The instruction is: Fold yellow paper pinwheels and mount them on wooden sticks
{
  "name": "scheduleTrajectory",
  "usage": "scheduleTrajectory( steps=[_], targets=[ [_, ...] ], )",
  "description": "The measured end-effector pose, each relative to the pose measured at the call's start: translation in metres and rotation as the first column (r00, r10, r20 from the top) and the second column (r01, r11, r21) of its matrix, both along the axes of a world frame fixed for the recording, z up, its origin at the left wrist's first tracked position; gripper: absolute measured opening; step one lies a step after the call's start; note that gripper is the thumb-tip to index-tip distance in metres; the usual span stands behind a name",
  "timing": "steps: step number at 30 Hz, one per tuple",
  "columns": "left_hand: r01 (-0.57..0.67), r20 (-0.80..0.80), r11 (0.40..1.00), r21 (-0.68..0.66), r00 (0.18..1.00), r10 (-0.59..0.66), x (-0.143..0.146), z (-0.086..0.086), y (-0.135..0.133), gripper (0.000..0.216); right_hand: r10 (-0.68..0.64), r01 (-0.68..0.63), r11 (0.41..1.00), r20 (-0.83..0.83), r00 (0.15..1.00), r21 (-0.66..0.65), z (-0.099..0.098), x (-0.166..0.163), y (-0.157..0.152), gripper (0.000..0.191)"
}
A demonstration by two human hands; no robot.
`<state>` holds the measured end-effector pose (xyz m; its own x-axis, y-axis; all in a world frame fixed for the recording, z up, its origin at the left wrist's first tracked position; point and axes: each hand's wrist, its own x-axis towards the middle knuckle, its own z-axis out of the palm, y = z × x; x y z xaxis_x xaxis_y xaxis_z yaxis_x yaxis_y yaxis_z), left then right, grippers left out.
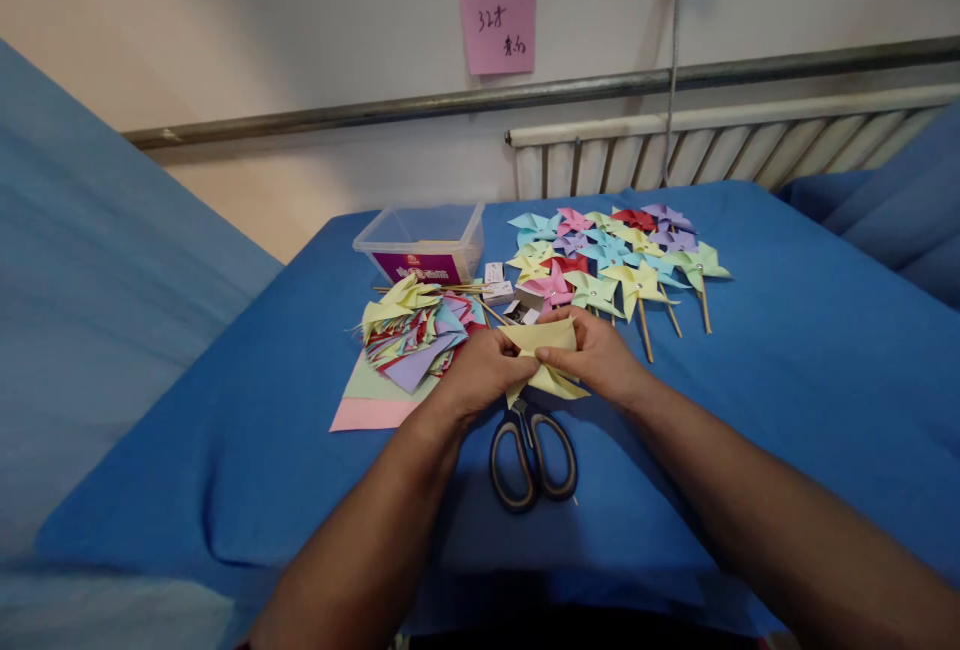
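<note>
Between both hands is a pale yellow paper pinwheel (551, 338) with its blades partly folded in. My left hand (487, 365) pinches its left side, thumb near the centre. From the right, my right hand (596, 355) grips the same paper, its thumb pressed close to the left thumb. Whether a pin is at the centre cannot be made out. Directly below lie scissors (534, 455) with dark handles toward me, their blades partly hidden under the paper. A small open box (525, 305) with dark contents sits just beyond the hands.
Finished pinwheels (596, 292) on sticks lie in rows at the back right. Left of my hands are a stack of cut coloured paper (412, 330), flat sheets (375, 413) and thin sticks (450, 287). A clear plastic bin (420, 230) stands behind them on the blue cloth (787, 370).
</note>
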<state>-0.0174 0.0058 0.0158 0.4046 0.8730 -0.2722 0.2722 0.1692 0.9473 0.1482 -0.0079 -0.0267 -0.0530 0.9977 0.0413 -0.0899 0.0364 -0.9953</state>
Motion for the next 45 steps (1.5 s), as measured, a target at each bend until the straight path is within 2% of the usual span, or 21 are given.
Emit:
scheduleTrajectory(
  steps=[2, 4, 7, 10, 14, 17, 20, 26, 30, 32, 36, 40, 45],
  targets=[
    [-0.025, -0.031, 0.999, 0.022, 0.999, 0.026, 0.000, -0.003, 0.001, 0.015, -0.040, 0.040, 0.999, 0.043, 0.998, 0.011, -0.001, -0.002, -0.001, 0.037],
    [-0.120, -0.037, 0.990, 0.068, 0.992, 0.123, 0.002, -0.006, 0.001, 0.010, -0.146, 0.144, 0.989, 0.064, 0.987, 0.034, -0.003, -0.007, -0.001, 0.034],
    [-0.284, 0.034, 0.955, 0.088, 0.959, 0.282, 0.008, -0.012, -0.001, 0.015, -0.310, 0.308, 0.950, 0.025, 0.951, 0.049, -0.008, -0.017, -0.001, 0.034],
    [-0.353, 0.215, 0.930, -0.101, 0.905, 0.367, 0.015, -0.015, -0.004, 0.018, -0.386, 0.388, 0.921, -0.088, 0.918, 0.009, -0.016, -0.025, 0.002, 0.038],
    [-0.295, 0.424, 0.881, -0.370, 0.791, 0.442, 0.021, -0.015, -0.008, 0.027, -0.449, 0.456, 0.890, -0.227, 0.864, -0.023, -0.020, -0.027, 0.006, 0.040],
    [-0.264, 0.460, 0.838, -0.478, 0.737, 0.495, 0.024, -0.016, -0.010, 0.031, -0.479, 0.491, 0.871, -0.251, 0.841, -0.019, -0.018, -0.027, 0.006, 0.041],
    [-0.276, 0.462, 0.806, -0.523, 0.703, 0.541, 0.028, -0.018, -0.012, 0.035, -0.488, 0.499, 0.866, -0.247, 0.837, -0.019, -0.015, -0.029, 0.003, 0.042],
    [-0.337, 0.493, 0.810, -0.480, 0.660, 0.566, 0.031, -0.021, -0.012, 0.039, -0.455, 0.457, 0.888, -0.229, 0.861, -0.045, -0.017, -0.034, 0.000, 0.041],
    [-0.356, 0.508, 0.830, -0.429, 0.665, 0.547, 0.028, -0.018, -0.010, 0.035, -0.366, 0.372, 0.927, -0.289, 0.885, -0.035, -0.014, -0.031, -0.003, 0.038],
    [-0.369, 0.524, 0.835, -0.407, 0.655, 0.545, 0.023, -0.014, -0.006, 0.033, -0.332, 0.353, 0.936, -0.286, 0.899, 0.022, -0.010, -0.028, -0.006, 0.036],
    [-0.400, 0.547, 0.834, -0.381, 0.629, 0.552, 0.012, -0.006, 0.002, 0.032, -0.316, 0.361, 0.908, -0.220, 0.923, 0.211, -0.002, -0.023, -0.012, 0.038],
    [-0.387, 0.554, 0.845, -0.369, 0.639, 0.534, 0.006, -0.003, 0.006, 0.035, -0.184, 0.183, 0.902, -0.035, 0.982, 0.390, 0.000, -0.017, -0.016, 0.036],
    [-0.367, 0.558, 0.853, -0.370, 0.646, 0.520, 0.005, -0.004, 0.005, 0.036, -0.130, 0.025, 0.873, 0.184, 0.974, 0.486, 0.005, -0.008, -0.017, 0.023]
  ],
)
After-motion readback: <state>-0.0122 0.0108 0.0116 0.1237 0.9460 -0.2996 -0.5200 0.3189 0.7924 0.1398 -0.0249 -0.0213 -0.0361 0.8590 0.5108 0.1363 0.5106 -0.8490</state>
